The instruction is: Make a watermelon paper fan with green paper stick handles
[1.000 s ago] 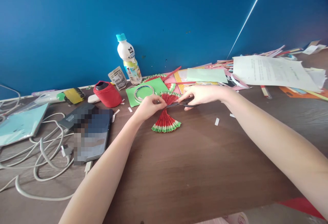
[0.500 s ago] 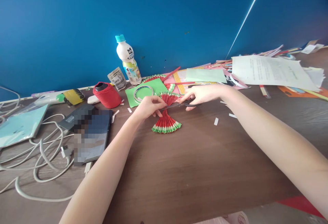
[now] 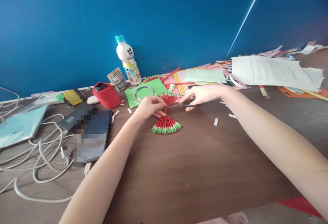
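Left hand: fingers extended further | pinching pleated fan | right hand: scissors

Two bare forearms, slender bare fingers

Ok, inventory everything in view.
Wall: one, blue, behind
Desk: one, brown, below
Pleated papers: two, red-green, centre and back
Scissors: one, black, centre
Sheets: two, green, back middle
Ring: one, whitish, on one sheet
Bottle: one, white, by wall
Pouch: one, grey, left of bottle
Bundle: one, red, left of pouch
Devices: two, dark, left
Cables: uncounted, white, left
Packet: one, blue, far left
Printed page: one, white, right
Strips: many, mixed, along wall
Scraps: several, white, on desk
Clutter: uncounted, mixed, back left
Left hand: one, bare, holding pleated paper
Right hand: one, bare, holding scissors
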Motion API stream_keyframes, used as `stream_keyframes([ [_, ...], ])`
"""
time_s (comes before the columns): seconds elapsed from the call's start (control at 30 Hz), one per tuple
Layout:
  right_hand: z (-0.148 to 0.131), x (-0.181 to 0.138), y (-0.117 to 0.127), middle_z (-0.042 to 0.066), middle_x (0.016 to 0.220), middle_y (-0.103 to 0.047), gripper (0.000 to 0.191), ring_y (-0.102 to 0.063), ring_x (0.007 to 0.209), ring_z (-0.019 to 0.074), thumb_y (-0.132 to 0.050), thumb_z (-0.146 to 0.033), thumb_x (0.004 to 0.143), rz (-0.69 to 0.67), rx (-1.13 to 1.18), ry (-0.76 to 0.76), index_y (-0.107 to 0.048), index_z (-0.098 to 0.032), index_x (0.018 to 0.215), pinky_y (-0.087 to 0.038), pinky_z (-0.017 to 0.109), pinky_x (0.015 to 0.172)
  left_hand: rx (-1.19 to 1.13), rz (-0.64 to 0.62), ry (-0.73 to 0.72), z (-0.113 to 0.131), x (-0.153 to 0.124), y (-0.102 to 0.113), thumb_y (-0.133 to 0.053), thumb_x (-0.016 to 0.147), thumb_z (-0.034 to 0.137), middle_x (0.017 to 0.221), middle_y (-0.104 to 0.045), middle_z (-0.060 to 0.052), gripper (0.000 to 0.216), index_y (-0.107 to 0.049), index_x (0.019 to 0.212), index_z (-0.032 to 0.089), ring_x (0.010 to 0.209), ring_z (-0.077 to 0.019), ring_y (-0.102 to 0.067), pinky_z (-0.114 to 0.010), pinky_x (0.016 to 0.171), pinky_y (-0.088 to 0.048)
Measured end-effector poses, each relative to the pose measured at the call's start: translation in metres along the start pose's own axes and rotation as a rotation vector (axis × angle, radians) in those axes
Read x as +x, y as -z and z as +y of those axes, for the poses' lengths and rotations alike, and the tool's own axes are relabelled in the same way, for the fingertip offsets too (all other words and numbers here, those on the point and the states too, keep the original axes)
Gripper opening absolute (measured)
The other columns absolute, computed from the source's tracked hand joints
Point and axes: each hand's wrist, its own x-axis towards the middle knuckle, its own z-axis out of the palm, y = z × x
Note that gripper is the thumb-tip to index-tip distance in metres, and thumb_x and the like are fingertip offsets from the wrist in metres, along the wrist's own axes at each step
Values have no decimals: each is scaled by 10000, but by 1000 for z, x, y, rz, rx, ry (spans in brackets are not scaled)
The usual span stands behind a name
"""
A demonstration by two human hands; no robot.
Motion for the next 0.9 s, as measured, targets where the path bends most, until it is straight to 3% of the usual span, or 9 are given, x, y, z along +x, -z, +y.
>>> stream_keyframes([
  [0.9, 6, 7, -6, -12, 1220, -596, 551, -553, 1099, 234, -641, -424, 659, 8, 26, 49, -577, -320, 1196, -436, 306, 867, 76, -21, -30, 1, -2, -3, -607, 754, 301, 692, -615, 7, 158, -544, 756, 155, 514, -69, -611, -160, 479, -490],
])
